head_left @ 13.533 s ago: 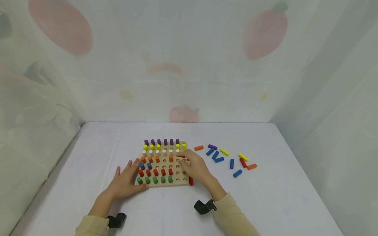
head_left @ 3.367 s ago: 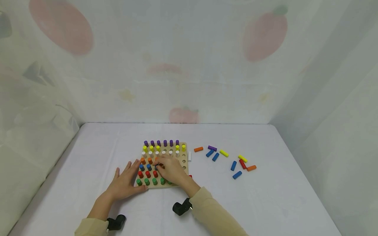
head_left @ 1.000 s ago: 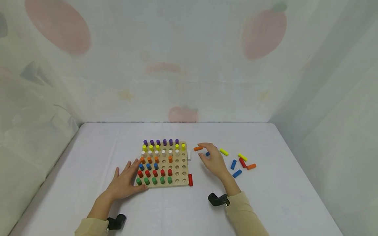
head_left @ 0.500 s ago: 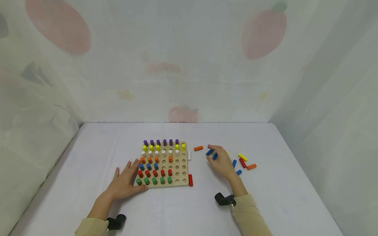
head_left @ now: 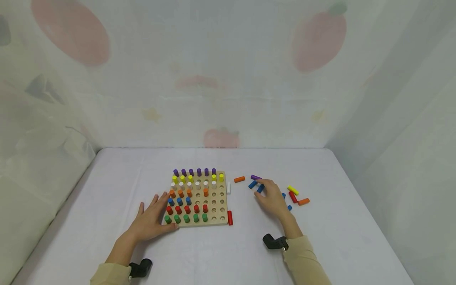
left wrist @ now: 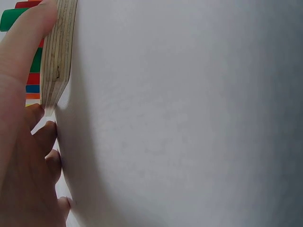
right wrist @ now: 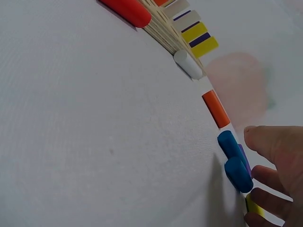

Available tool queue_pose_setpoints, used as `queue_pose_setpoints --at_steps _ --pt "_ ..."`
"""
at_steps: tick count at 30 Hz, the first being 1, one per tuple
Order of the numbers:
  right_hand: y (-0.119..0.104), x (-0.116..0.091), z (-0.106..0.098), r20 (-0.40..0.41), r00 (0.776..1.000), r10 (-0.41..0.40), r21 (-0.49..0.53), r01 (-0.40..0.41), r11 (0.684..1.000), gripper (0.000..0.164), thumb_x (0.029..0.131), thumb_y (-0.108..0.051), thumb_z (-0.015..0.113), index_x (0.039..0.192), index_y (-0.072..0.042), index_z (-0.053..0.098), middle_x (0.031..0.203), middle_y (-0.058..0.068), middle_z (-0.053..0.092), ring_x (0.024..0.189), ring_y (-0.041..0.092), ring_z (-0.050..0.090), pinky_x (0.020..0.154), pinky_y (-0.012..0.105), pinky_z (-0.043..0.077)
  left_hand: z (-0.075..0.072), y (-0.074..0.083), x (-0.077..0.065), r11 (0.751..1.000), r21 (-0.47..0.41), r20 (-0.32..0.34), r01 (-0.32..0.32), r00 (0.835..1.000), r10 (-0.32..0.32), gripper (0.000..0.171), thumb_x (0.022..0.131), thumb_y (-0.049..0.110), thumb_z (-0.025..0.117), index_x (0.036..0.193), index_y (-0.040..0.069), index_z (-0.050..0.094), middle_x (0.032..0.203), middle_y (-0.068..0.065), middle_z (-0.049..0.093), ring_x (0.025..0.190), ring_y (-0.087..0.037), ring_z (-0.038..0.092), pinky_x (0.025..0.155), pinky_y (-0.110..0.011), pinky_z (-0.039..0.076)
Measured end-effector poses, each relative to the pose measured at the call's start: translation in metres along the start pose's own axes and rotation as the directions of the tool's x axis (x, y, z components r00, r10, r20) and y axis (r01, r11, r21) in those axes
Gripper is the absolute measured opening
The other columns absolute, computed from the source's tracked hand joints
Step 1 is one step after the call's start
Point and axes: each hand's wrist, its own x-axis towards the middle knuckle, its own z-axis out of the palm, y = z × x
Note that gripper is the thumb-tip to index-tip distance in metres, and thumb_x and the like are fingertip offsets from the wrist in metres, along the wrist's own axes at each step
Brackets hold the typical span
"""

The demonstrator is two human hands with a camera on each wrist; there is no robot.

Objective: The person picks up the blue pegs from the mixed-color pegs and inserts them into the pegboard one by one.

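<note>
A wooden pegboard (head_left: pixel 218 209) stands on the white table, with coloured pegs upright in rows and bare holes mostly at its right side. My left hand (head_left: pixel 151 221) rests against the board's left side, fingers spread, with the thumb touching its front edge near the corner. Over the loose pegs to the right, my right hand (head_left: pixel 272 200) reaches with thumb and index finger parted on either side of a blue peg (head_left: pixel 261 188). In the right wrist view the thumb stands apart from that blue peg (right wrist: pixel 238 175). Another blue peg (head_left: pixel 252 184) and a purple peg (head_left: pixel 255 177) lie just beyond.
Loose beside the board lie a white peg (head_left: pixel 228 188), a red peg (head_left: pixel 230 217) and an orange peg (head_left: pixel 239 179). Farther right are a yellow peg (head_left: pixel 293 190), a red peg (head_left: pixel 293 197) and an orange peg (head_left: pixel 303 201). More blue pegs are partly hidden by the right hand.
A third blue peg now stands in the board, and one loose blue peg is gone from the table. My right hand has moved right, from the board to the loose pegs. The left hand stays put.
</note>
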Motion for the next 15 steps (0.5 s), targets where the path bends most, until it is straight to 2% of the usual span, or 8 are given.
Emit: queue_pose_setpoints --at_steps 6,15 --pt "0.0035 -0.0032 -0.0012 0.003 0.999 0.034 0.021 -0.034 0.999 0.040 0.082 -0.014 0.066 0.120 -0.005 0.058 0.123 0.016 0.055 0.117 0.032 0.050 0.099 0.048 0.040 0.0006 -0.0010 0.0006 1.000 0.002 -0.001 -0.001 1.000 0.001 0.107 0.064 0.066 0.069 0.146 0.013 0.025 0.151 -0.014 0.025 0.139 -0.040 0.014 0.103 -0.068 -0.002" --pt "0.0033 -0.0042 -0.0023 0.021 0.998 0.061 -0.013 -0.061 0.998 0.036 0.083 -0.014 0.065 0.119 -0.008 0.060 0.121 0.015 0.056 0.114 0.032 0.050 0.097 0.047 0.041 0.0011 -0.0018 0.0006 1.000 0.011 -0.001 -0.005 1.000 0.005 0.107 0.063 0.066 0.069 0.146 0.014 0.025 0.151 -0.013 0.025 0.139 -0.040 0.014 0.104 -0.068 -0.001"
